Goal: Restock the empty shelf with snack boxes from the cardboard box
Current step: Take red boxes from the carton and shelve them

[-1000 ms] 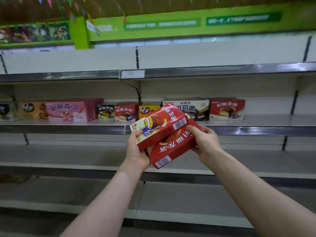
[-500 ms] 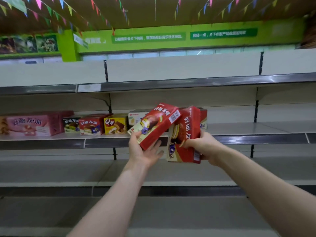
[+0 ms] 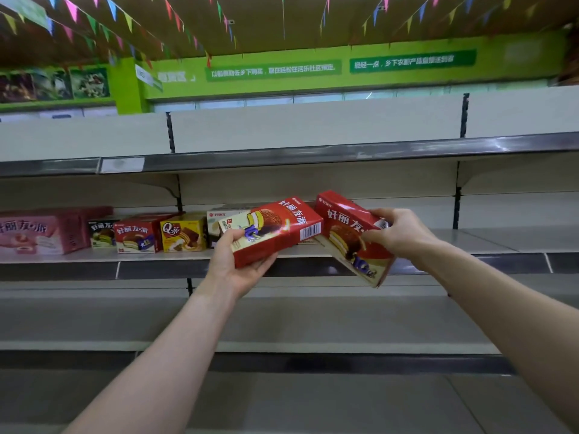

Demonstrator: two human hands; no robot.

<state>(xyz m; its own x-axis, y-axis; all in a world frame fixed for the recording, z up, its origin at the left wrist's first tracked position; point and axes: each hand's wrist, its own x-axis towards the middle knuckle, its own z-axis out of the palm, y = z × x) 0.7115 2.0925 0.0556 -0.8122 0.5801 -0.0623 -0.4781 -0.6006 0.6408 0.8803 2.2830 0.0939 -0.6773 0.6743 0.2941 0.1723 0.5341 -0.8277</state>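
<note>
A row of snack boxes stands on the shelf. Before it, left hand fingers grip a red box, right hand fingers a second red box, farther apart than before.

two hands, two held boxes

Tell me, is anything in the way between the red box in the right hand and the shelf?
Nothing visible. The right hand holds its red box in front of the shelf, and the stretch to its right is bare. The shelved boxes stand further left.
</note>
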